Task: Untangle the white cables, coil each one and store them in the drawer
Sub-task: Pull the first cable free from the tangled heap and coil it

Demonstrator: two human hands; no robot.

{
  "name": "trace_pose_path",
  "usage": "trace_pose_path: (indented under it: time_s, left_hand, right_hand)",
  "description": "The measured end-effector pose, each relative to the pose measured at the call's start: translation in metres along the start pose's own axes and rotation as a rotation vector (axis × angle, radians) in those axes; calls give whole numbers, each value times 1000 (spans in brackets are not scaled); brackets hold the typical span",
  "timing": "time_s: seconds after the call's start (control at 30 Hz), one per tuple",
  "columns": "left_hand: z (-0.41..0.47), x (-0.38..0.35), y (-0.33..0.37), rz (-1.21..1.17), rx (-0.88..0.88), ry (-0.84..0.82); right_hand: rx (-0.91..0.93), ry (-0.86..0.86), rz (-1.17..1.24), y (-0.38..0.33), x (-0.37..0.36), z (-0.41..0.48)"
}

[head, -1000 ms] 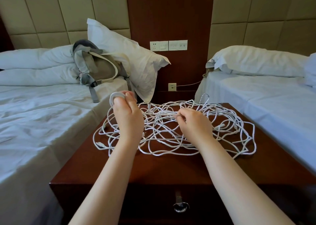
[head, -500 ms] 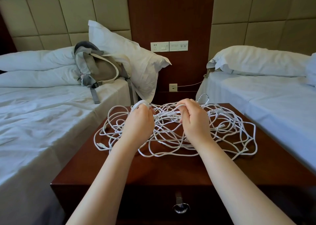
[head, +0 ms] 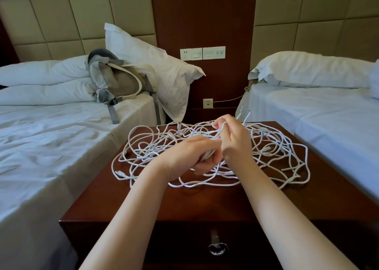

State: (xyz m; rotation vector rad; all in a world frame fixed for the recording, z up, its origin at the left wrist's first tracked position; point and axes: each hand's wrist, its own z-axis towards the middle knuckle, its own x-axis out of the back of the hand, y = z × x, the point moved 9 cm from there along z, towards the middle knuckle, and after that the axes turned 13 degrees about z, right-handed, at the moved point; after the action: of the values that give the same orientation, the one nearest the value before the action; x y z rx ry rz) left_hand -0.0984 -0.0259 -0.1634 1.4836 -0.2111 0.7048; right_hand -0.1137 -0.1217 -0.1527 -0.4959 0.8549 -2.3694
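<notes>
1. Now the L hand (head: 188, 155) sits low over the middle of the tangle, fingers curled round a small bunch of white cable; only a bit of it shows between fingers & palm.
2. Vs 1 s ago: that hand was raised at the tangle's far-left edge w/ the bunch held up. It has since come right & down, and its fingertips now touch the R hand.
3. R hand (head: 233, 140) is upright, just right of the L, thumb & fingers pinching a strand lifted off the pile at its far side. Vs 0.5 s ago it is about the same spot, turned more on edge.
4. White cables (head: 266, 148) lie in one loose tangled heap across the far half of the nightstand (head: 205, 204), loops reaching both left & right edges. Heap's outline approx. unchanged from the earlier frames.
5. Drawer (head: 184, 245) at the near front of the nightstand is closed; its metal handle (head: 217, 249) hangs centre.
6. Left bed (head: 51, 136) carries a grey-beige backpack (head: 121, 83) leaning on a white pillow (head: 164, 68); right bed (head: 328, 109) is opposite. Switch/socket panel (head: 202, 53) on the far wall between them.
</notes>
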Motion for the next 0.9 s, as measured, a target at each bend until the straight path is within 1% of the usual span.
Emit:
trace_pose_path:
  time_s: [0.07, 0.13, 0.2, 0.27, 0.37, 0.5, 0.57, 0.63, 0.67, 0.73, 0.8, 0.87, 0.9]
  left_hand:
    - [3, 0, 7, -147, -89, -20]
    - [4, 6, 10, -333, -139, 3]
    - [5, 17, 15, -508, -214, 59]
    - [1, 38, 19, -615, -312, 187]
    - [-13, 76, 16, -668, -392, 452]
    - [-28, 109, -8, -689, -337, 795]
    - [-32, 114, -18, -687, -290, 878]
    - [-33, 116, -24, -661, -250, 892]
    - [-33, 115, -23, -642, -241, 869]
    - [-29, 109, -21, -598, -222, 776]
    - [-26, 99, -20, -478, -141, 679]
    - [-22, 83, -17, -396, -82, 541]
    - [-20, 74, -16, -381, -63, 463]
  right_hand:
    - [-91, -128, -21, 4, -13, -1]
    - [-176, -272, -96, 10, -29, -7]
    - [-107, -387, -220, 9, -41, -14]
    - [-55, -467, -297, 7, -49, -20]
    - [-76, -518, -308, 12, -52, -23]
    - [-44, -565, -408, 11, -56, -26]
    - [-61, -551, -403, 11, -54, -26]
    - [-78, -495, -339, 6, -50, -22]
    - [-92, -454, -306, 5, -46, -19]
    - [-101, -343, -262, 1, -36, -13]
    - [-78, -201, -239, -3, -23, -10]
    - [-38, -62, -192, -9, -7, -7]
    - [-33, -24, -169, -9, 0, -6]
